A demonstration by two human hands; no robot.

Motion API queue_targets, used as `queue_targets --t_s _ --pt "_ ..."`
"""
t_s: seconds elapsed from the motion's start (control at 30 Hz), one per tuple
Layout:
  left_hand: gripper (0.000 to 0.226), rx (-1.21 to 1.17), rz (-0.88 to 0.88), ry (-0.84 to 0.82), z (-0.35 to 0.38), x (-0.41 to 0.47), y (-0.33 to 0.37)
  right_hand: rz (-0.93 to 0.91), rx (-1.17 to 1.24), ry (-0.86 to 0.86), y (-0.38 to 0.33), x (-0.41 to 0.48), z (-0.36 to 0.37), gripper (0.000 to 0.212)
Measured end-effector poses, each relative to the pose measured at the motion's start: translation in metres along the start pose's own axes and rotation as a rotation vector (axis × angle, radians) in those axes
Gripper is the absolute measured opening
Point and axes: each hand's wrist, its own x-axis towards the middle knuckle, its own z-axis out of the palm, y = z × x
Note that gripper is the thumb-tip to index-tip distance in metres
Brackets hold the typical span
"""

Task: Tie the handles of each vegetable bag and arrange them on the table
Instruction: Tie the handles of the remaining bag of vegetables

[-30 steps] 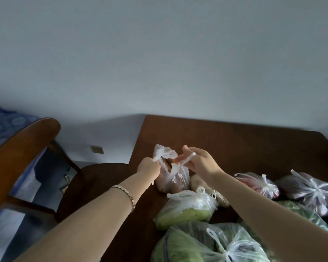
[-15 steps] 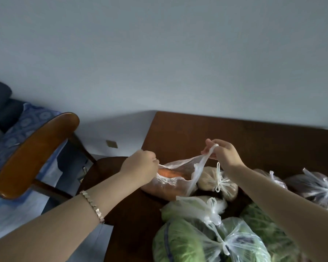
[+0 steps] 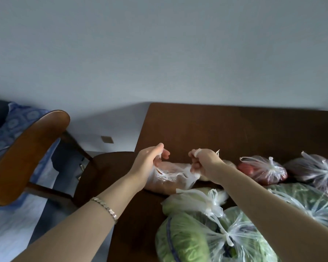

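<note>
A: Bags first — how many are tied, going by the head camera?

B: Five show a knot: the red-vegetable bag point(image 3: 262, 170), the dark purple bag point(image 3: 318, 172), the pale green bag point(image 3: 194, 202), the big leafy-greens bag point(image 3: 206, 237) nearest the camera and another greens bag point(image 3: 309, 203) at the right. All lie close together on the wooden table point(image 3: 216, 127).

A: And the one in hand?

B: The orange-vegetable bag point(image 3: 170, 178) lies on its side near the table's left edge, not yet knotted. The left hand point(image 3: 150, 163) is closed around one handle; the right hand point(image 3: 204, 163) is fisted on the other, plastic wound over a finger. The film is stretched taut between them.

A: So what's left?

B: By my judgement, closing this knot — then tidying the cluster. A paler bag behind the right wrist is mostly hidden; I can't tell whether it is tied.
</note>
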Motion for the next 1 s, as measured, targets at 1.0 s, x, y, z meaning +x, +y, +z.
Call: queue_targets --t_s 1.0 --pt "0.031 0.673 0.369 0.028 0.014 0.003 -0.034 -0.397 -0.233 0.179 0.035 0.004 0.017 0.007"
